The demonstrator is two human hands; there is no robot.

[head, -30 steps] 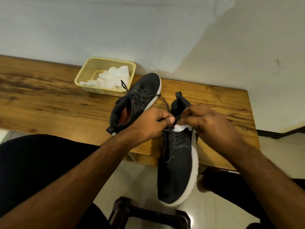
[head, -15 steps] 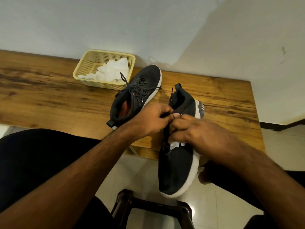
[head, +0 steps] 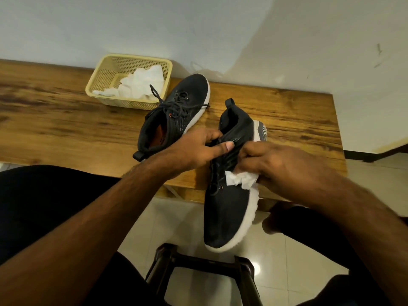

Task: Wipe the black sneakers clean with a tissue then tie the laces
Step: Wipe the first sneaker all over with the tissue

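Note:
One black sneaker with a white sole (head: pixel 229 208) is held in the air in front of the table, toe pointing toward me. My left hand (head: pixel 196 151) grips its collar and tongue area. My right hand (head: pixel 284 166) holds a crumpled white tissue (head: pixel 240 178) pressed against the shoe's upper, near the laces and the right side. The second black sneaker (head: pixel 176 115) lies on the wooden table (head: pixel 66 124) with its laces loose and untied.
A pale yellow plastic basket (head: pixel 103 85) with several white tissues stands on the table beside the wall, left of the second sneaker. A dark stool frame (head: pixel 205 263) sits below on the tiled floor. My legs in black flank both sides.
My right hand with the tissue has slid from the tongue area down and toward the shoe's right side. My left hand keeps its hold on the collar.

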